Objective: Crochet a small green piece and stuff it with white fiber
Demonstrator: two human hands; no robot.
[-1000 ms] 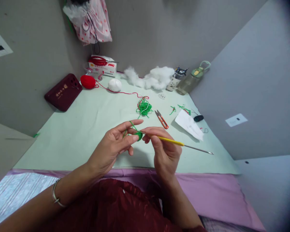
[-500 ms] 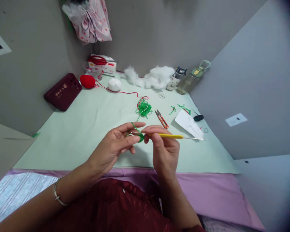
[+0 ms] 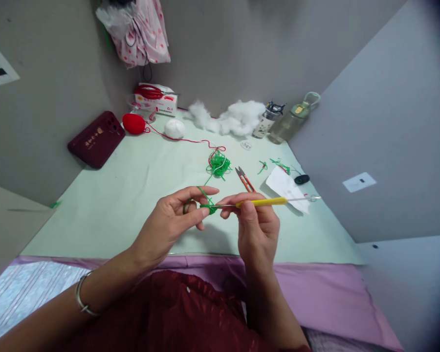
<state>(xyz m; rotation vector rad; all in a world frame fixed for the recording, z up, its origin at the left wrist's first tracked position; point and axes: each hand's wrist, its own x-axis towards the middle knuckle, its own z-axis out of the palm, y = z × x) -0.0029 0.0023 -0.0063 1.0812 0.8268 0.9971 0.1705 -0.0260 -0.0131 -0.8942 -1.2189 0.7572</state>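
My left hand (image 3: 174,217) pinches a small green crochet piece (image 3: 209,209) between thumb and fingers. Over its raised index finger runs a strand of green yarn, which leads back to a loose tangle of green yarn (image 3: 219,164) on the table. A crochet hook (image 3: 264,202) with a yellow handle is held by my right hand (image 3: 258,230), pen-like and nearly level. The hook's thin metal tip meets the green piece; its exact place in the stitches is too small to make out. Beyond my right hand lie orange-handled thread snips (image 3: 245,179).
At the back are a red ball (image 3: 133,124), a white ball (image 3: 174,129), white stuffing (image 3: 242,117), a pen cup (image 3: 264,122) and a bottle (image 3: 291,120). A dark red phone (image 3: 97,139) leans at left. White paper (image 3: 286,188) and green yarn scraps (image 3: 263,167) lie right.
My right hand and the hook have shifted to the right, drawing the tip back toward the edge of the green piece. My left hand has moved slightly left, still pinching it.
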